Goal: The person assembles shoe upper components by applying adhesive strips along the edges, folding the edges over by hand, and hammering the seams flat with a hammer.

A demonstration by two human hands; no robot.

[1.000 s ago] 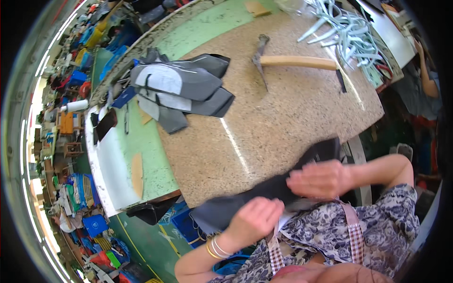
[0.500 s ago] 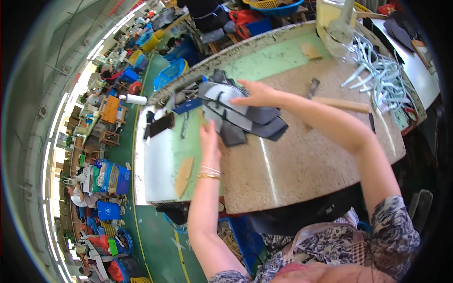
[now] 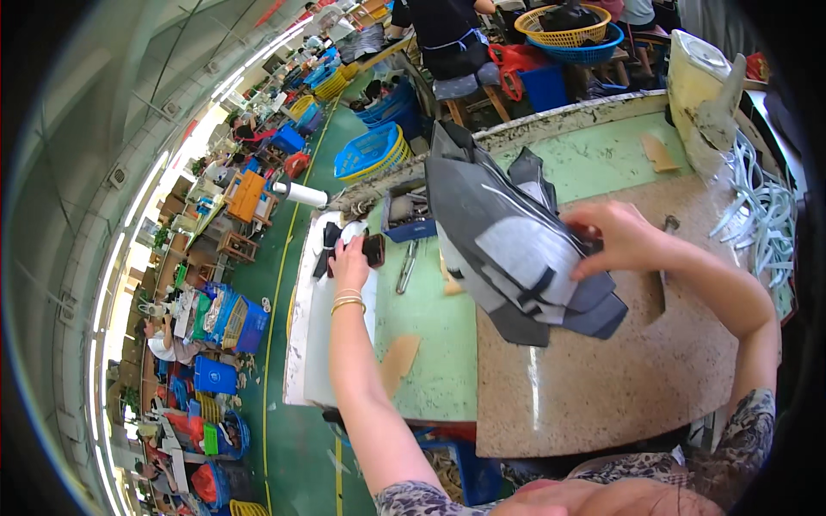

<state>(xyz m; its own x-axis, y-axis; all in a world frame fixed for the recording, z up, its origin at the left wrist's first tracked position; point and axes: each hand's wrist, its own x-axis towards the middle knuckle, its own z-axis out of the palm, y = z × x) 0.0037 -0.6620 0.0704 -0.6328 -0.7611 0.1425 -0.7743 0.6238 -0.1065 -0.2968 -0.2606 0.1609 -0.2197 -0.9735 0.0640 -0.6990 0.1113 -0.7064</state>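
My right hand (image 3: 621, 242) grips the right edge of a loose bundle of dark grey cut pieces (image 3: 490, 206), thumb and fingers apart around it. The pieces look like leather or fabric, with a pale grey panel and black strips on top. The bundle is tilted above the worktable, and what lies under it is hidden. My left hand (image 3: 350, 267) reaches to the table's left side, fingers stretched over a dark flat rectangular object (image 3: 375, 249) that they partly cover. Beside these fingers lies a black strap-like item (image 3: 327, 245).
A blue tray (image 3: 409, 230) of small tools stands behind a metal tool (image 3: 407, 267). Tan pattern pieces (image 3: 400, 363) lie on the green mat. A hammer (image 3: 667, 225) is partly visible right of the bundle. Pale blue straps (image 3: 753, 219) and a cloudy container (image 3: 701, 90) occupy the right.
My left hand has left the bundle and moved to the dark flat object on the left. My right hand has closed on the bundle's edge, and the bundle is now tilted up. The view has shifted.
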